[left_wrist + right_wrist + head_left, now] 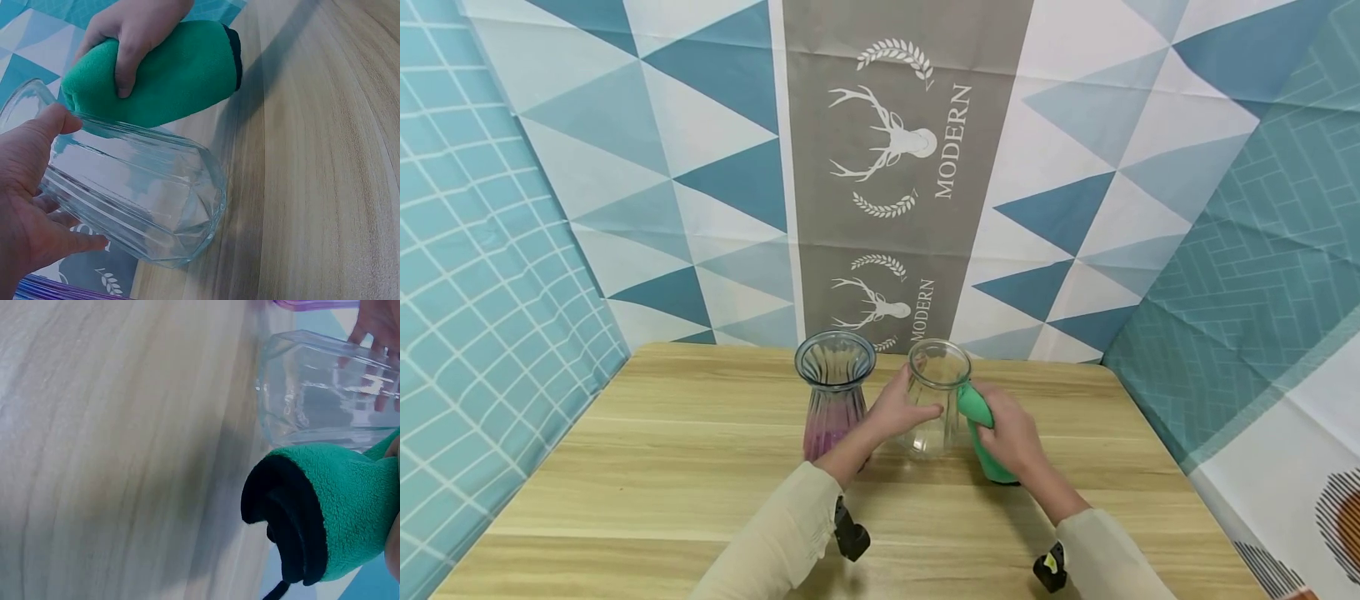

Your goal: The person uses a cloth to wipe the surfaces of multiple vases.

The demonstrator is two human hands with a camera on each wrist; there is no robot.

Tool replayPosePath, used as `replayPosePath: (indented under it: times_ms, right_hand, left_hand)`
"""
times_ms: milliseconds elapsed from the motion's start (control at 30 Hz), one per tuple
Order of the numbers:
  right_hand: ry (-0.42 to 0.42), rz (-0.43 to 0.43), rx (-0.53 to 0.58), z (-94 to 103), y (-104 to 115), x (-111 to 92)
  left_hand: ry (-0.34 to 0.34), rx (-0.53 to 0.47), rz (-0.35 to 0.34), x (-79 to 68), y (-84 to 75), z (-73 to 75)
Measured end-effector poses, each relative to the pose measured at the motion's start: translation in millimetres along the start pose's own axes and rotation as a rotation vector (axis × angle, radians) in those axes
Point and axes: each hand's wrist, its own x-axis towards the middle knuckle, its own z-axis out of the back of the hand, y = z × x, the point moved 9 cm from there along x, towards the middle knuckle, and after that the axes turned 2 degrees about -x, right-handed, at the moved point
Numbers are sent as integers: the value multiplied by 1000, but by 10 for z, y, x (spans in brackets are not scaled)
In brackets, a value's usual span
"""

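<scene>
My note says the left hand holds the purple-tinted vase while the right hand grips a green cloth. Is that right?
Not quite: the left hand holds the clear glass vase, as the head view shows, not the purple-tinted vase. The right hand does grip a green cloth.

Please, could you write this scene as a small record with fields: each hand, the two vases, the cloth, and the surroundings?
Left hand: holds the clear glass vase, thumb and fingers on opposite sides
Right hand: grips the green cloth
Clear vase: upright, see-through, with a wide rim
Cloth: fuzzy, black edge, its top end at the clear vase's rim
Other vase: tinted glass vase, bluish above, purple below, upright, left of the clear one
Surface: wood-grain table
Behind: patterned backdrop with triangles, deer heads and "MODERN"
</scene>
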Motion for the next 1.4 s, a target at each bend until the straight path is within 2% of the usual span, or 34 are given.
replayPosePath:
  times_ms: [200,500,867,967,1100,1400]
  right_hand:
    - [23,17,-17,-50,2,-27]
    - [226,-22,-63,-264,-88,-155]
    - [321,-48,-82,-402,-167,-263]
    - [312,-74,-51,-382,-206,-272]
    - [260,-116,-1,-302,-270,-247]
    - [104,-96,77,-52,-226,-64]
  left_hand:
    - [-5,-2,4,-2,11,-5]
    - [-1,-8,12,-14,6,5]
    - [-3,-13,8,-4,13,-8]
    - [-3,-13,14,-5,11,-9]
    - [6,-17,19,0,7,-18]
    - [22,5,40,-1,3,-28]
